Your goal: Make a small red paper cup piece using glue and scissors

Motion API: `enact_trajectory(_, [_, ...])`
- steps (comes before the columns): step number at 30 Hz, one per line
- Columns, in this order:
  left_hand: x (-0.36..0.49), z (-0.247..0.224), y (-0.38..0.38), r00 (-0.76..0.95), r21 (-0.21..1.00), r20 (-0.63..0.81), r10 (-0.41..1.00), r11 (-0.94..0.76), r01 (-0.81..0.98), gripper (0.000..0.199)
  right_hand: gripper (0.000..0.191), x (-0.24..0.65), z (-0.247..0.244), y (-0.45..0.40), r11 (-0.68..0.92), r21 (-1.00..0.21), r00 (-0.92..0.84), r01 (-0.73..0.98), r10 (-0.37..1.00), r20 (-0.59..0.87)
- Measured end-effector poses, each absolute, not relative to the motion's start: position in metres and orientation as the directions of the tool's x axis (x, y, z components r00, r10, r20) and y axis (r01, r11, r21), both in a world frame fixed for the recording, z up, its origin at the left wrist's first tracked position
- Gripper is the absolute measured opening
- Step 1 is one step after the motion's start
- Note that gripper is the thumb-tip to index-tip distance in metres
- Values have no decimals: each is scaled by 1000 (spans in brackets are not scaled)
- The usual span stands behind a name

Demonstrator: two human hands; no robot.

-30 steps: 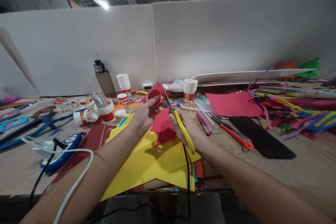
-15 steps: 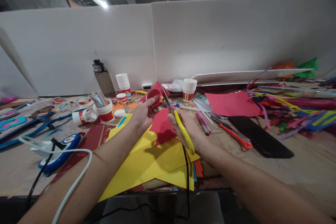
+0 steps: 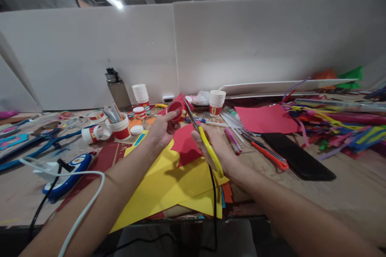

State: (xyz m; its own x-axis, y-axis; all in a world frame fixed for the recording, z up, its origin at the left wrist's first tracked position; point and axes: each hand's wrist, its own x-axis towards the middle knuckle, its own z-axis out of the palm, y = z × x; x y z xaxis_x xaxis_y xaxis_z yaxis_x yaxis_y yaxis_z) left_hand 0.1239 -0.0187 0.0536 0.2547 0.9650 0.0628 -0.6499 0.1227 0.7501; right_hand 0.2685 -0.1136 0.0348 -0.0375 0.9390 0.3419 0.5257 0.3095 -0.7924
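Before pale panels (image 3: 256,40), scissors (image 3: 207,144) are held above the cluttered table (image 3: 356,196).

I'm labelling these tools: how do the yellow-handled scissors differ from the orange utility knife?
The yellow-handled scissors are in the right hand; the orange utility knife lies on the table. The scissors' handle is looped; the knife's body is straight. Both have brightly coloured grips.

The yellow scissors handle (image 3: 206,143) hides part of my right hand (image 3: 218,145). My forearms (image 3: 129,172) run off the bottom edge, the ribbons (image 3: 368,138) off the right.
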Motion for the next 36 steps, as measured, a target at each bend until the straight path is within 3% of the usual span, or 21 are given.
enact_trajectory(7, [118,59,-16,303,787,40,952,157,-596,17,33,269,34,-111,316,-775,-46,547,936,349])
enact_trajectory(15, [119,56,-19,347,787,50,937,177,-591,17,32,268,29,-110,285,-856,-44,431,954,295])
enact_trajectory(25, [118,55,-18,341,813,53,939,157,-560,15,31,271,34,-111,309,-812,-59,495,944,324])
enact_trajectory(36, [114,59,-17,366,858,92,926,113,-501,28,31,273,34,-111,320,-753,-58,575,934,353])
